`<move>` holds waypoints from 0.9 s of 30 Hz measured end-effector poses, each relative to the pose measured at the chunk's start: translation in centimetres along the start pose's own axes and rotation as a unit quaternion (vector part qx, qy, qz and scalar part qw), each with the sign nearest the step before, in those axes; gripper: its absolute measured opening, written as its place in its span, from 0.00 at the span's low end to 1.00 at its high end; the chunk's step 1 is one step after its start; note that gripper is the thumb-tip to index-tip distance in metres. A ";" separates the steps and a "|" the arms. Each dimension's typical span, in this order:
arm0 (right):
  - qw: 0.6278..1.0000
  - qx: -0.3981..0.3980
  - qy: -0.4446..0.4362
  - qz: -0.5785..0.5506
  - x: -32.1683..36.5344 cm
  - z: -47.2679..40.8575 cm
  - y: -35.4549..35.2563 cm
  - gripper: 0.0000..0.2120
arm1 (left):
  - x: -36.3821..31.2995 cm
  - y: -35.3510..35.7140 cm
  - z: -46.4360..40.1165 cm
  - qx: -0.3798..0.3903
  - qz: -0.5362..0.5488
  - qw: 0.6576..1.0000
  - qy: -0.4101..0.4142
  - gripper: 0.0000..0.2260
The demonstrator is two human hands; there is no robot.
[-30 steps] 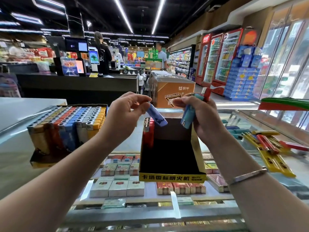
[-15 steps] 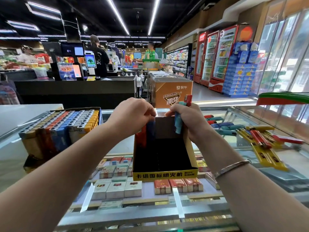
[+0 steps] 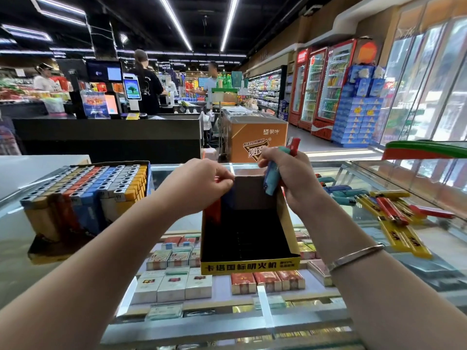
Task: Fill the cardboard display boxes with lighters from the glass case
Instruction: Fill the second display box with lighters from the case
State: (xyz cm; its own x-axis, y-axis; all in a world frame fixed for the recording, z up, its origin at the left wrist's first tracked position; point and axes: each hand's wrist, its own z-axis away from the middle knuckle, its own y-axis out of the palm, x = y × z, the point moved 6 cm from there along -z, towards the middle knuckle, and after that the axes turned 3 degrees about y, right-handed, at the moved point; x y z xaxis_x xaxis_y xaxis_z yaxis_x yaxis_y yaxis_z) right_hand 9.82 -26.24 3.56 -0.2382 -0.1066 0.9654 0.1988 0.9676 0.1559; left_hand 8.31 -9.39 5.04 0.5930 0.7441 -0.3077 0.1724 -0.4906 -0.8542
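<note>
My left hand (image 3: 202, 184) is at the back left corner of the yellow-fronted, black-lined cardboard display box (image 3: 249, 265), fingers curled and pinching the top of a dark blue lighter (image 3: 228, 195) that stands upright just beside a red lighter (image 3: 214, 210) already in the box. My right hand (image 3: 290, 178) hovers over the back right corner, fingers closed round a small bundle of lighters: a light blue lighter (image 3: 271, 180) pointing down towards the box, and a red-topped lighter (image 3: 294, 145) jutting above the fist. The box stands on the glass bench (image 3: 177, 223); most of it is unfilled. To its left, a full cardboard box of mixed-colour lighters (image 3: 86, 190) stands on the same bench. To the right, loose blue, red and yellow lighters (image 3: 384, 208) lie on the glass. Cigarette packs (image 3: 171, 286) show beneath the glass.
</note>
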 end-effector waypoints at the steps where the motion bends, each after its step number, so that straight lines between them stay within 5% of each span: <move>1: 1.000 -0.006 -0.021 -0.020 0.5 0.0 -0.1 0.10 | 0.1 0.1 0.3 0.001 0.011 1.000 0.004 0.09; 6: 0.983 0.094 -0.109 -0.116 2.5 1.3 1.0 0.11 | -1.1 -0.3 0.9 -0.101 0.038 0.993 0.048 0.16; 13: 0.947 0.160 0.015 -0.279 0.6 1.7 2.9 0.16 | -4.8 -1.1 2.2 -0.248 -0.090 0.943 0.204 0.18; 17: 0.933 0.162 0.068 -0.315 -0.1 1.7 3.2 0.18 | -4.9 -1.2 2.5 -0.261 -0.136 0.921 0.254 0.10; 27: 0.914 0.188 0.147 -0.327 -0.6 2.3 3.4 0.21 | -5.5 -0.1 2.5 -0.235 -0.137 0.910 0.313 0.13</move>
State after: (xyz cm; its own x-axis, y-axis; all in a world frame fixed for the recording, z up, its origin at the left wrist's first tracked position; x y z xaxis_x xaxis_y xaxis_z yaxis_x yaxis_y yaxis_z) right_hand 8.44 -22.36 3.00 0.0883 -0.6944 0.7141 -0.2485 0.6789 0.6909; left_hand 3.11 -12.32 5.74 0.7836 0.5355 0.3151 0.6115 -0.5746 -0.5440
